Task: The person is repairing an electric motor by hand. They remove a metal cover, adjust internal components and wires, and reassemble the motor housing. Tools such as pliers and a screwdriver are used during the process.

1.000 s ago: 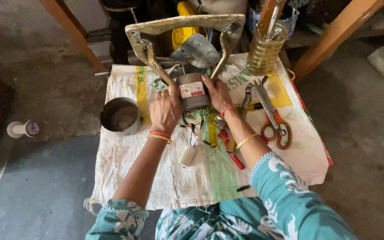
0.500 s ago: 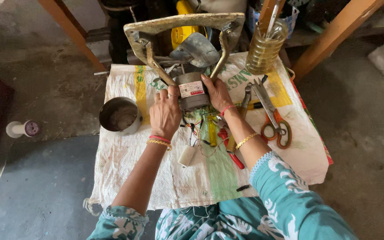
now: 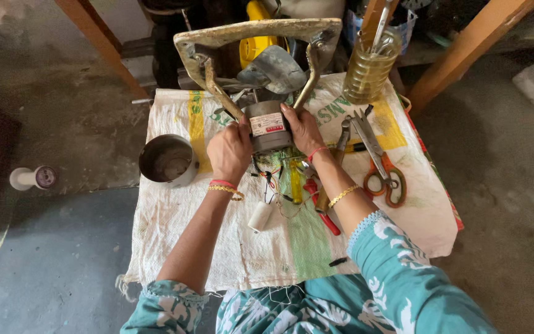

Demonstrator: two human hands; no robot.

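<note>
Two hands are closing around a small grey motor (image 3: pixel 268 127) at the far middle of a white woven sack (image 3: pixel 230 247) spread as a work mat: the left hand (image 3: pixel 230 150) is wrapping the motor's left side with its fingers curled tight, and the right hand (image 3: pixel 302 128) is clasping the right side, thumb up by the casing. Between the two palms a white rectangular label with a red band is facing the camera on the motor's body. Just beyond the grip, bent metal arms are rising from the motor to a worn, pale bracket (image 3: pixel 258 32) with a grey fan blade (image 3: pixel 274 67) under it. Below the grip, coloured wires (image 3: pixel 271 182) are trailing down to a small white cylinder (image 3: pixel 259 216). Left of the left hand a round steel bowl (image 3: pixel 167 161) is sitting on the sack's edge; right of the right hand, orange-handled scissors (image 3: pixel 381 161) are lying flat, and a jar of yellowish liquid (image 3: pixel 370 65) is standing farther back. Green and yellow printed bands are running across the sack near the wrists.
</note>
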